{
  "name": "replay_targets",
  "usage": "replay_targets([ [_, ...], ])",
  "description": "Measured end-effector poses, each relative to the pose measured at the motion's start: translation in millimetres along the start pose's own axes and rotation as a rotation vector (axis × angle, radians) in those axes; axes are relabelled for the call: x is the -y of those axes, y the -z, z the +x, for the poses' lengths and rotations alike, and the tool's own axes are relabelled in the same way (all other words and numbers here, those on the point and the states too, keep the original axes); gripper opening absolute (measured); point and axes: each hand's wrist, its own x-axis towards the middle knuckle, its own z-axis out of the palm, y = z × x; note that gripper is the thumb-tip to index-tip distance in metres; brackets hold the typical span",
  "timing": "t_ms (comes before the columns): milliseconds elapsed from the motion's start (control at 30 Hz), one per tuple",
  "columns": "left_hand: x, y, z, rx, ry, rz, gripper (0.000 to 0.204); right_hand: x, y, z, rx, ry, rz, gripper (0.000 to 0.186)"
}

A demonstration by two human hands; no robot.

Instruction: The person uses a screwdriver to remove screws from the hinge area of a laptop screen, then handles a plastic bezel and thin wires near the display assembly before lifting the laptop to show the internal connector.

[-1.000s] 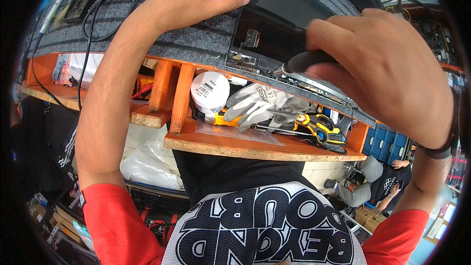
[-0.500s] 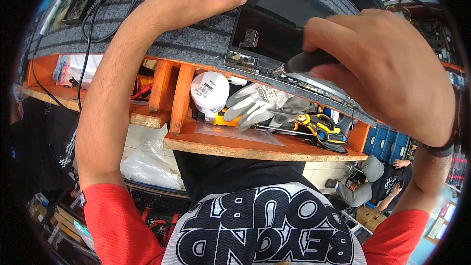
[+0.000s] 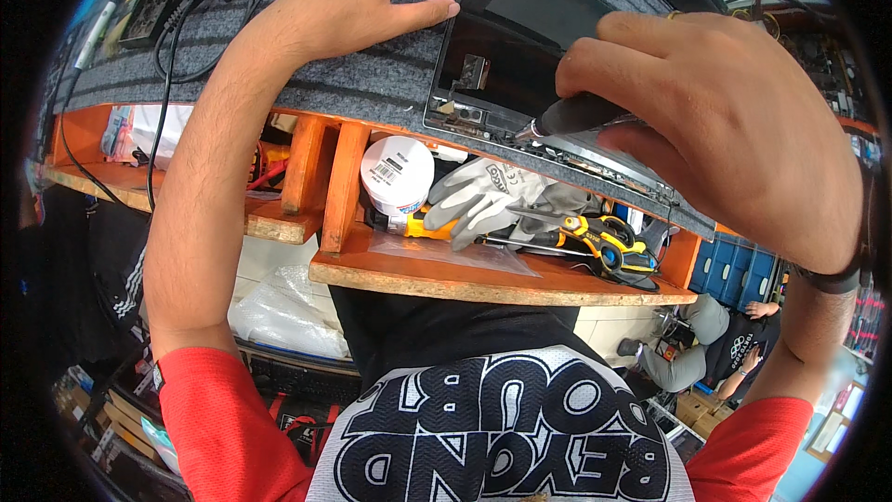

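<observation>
My right hand [image 3: 706, 121] is closed round a black tool [image 3: 581, 113], probably a screwdriver, its metal tip on the lower bezel of a dark screen panel [image 3: 520, 14] with exposed small parts along that edge. My left hand [image 3: 372, 9] has thumb and fingers apart, their tips at the panel's upper left edge. The panel lies on a grey ribbed mat [image 3: 372, 74]. My right hand hides much of the panel's right part.
Below, an orange wooden shelf [image 3: 418, 274] holds a white tub [image 3: 398, 172], grey gloves [image 3: 483, 204] and yellow-handled tools [image 3: 609, 251]. Cables [image 3: 163, 65] lie left. A seated person [image 3: 734, 344] is at lower right, near blue bins [image 3: 734, 270]. A marker [image 3: 93, 33] is far left.
My right hand has shifted slightly left with the tool, whose tip remains near the same place. My left hand has moved a little left along with the panel's edge.
</observation>
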Motion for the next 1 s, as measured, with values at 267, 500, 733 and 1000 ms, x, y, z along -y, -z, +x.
replay_targets([
  [267, 2, 3, -5, 0.038, -0.025, -0.015, 0.039, -5, 0, 4, 0.016, 0.059, -0.006, 0.024],
  [500, 12, 2, -27, 0.166, -0.106, -0.051, 0.085, -6, -2, -3, -0.046, 0.084, -0.020, 0.025],
  [733, 5, -2, -40, 0.226, 0.006, 0.027, 0.123, -19, 0, -11, -0.059, 0.084, 0.098, 0.030],
  [1000, 1, -7, -40, 0.246, 0.189, 0.017, 0.135, -36, -11, -86, -0.109, -0.144, 0.118, 0.034],
])
